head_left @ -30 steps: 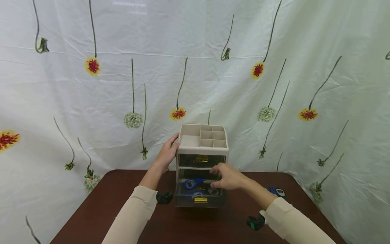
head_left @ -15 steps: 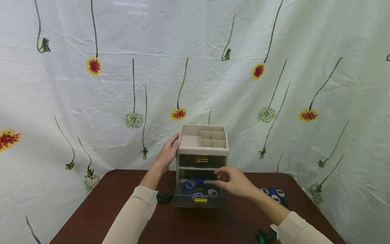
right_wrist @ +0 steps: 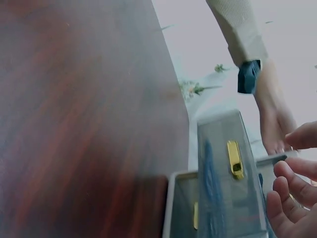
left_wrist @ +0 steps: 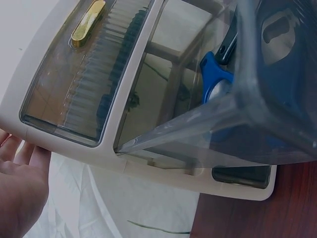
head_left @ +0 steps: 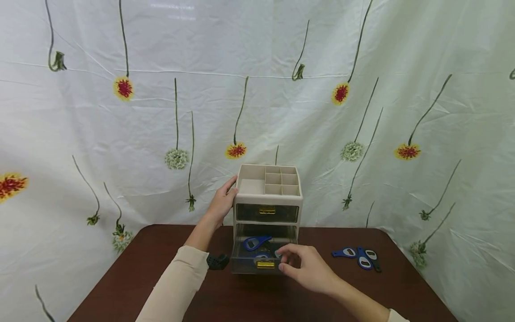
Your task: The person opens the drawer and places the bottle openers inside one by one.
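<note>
A beige drawer organizer (head_left: 267, 197) stands on the table, its clear middle drawer (head_left: 243, 267) pulled out. In that drawer lie several bottle openers, including a blue one (head_left: 250, 243) at the left; part of them is hidden. My left hand (head_left: 219, 205) rests against the organizer's left side, fingers extended along it. My right hand (head_left: 311, 270) is at the right end of the drawer front, beside its gold handle (head_left: 265, 264). Its fingers are loosely bent, thumb apart from them, with nothing between. In the right wrist view these fingers (right_wrist: 294, 173) hover at the drawer's rim.
To the right on the brown table (head_left: 181, 286) lie two blue bottle openers (head_left: 345, 253) and a black one (head_left: 375, 261). The organizer's upper drawer (head_left: 249, 213) is closed, and its top has divided compartments (head_left: 251, 185). A flowered white cloth (head_left: 257, 112) hangs behind.
My right hand has moved from above the drawer's inside down and toward the person, to the right end of its front, uncovering the bottle openers on the table. My left hand stays put.
</note>
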A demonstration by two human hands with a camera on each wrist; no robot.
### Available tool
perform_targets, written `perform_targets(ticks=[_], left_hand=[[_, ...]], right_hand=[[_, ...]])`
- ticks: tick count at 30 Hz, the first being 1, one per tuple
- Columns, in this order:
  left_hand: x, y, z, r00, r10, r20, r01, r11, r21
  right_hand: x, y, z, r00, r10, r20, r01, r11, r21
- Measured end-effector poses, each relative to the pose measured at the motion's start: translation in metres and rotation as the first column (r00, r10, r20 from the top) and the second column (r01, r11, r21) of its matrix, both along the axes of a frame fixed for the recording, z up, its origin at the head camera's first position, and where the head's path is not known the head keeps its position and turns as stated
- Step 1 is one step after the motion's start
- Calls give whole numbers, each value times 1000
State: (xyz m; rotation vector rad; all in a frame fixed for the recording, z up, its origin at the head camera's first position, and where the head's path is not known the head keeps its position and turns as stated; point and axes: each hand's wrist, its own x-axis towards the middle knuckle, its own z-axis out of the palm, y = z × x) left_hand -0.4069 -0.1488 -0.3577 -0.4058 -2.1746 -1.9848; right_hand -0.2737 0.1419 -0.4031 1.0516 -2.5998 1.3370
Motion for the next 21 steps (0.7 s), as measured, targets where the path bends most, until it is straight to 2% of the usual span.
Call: perform_targets(ticks=[4,8,16,21], left_hand=[[1,1,1,1000,-2,-4,2,1000,1],[1,0,1,1000,2,1,-2,1000,0],[2,1,2,1000,5,11,-5,1000,-8],[0,1,0,1000,8,1,-8,1000,-1]], right_hand=[[10,-4,-10,1000,3,22,-2,999,-35],[15,-10,-27,996,-19,83,25,997,-68],[15,-28,-67,971,-149,185,175,975,-134],[10,-40,-82,949,-218,227,264,943,-201]])
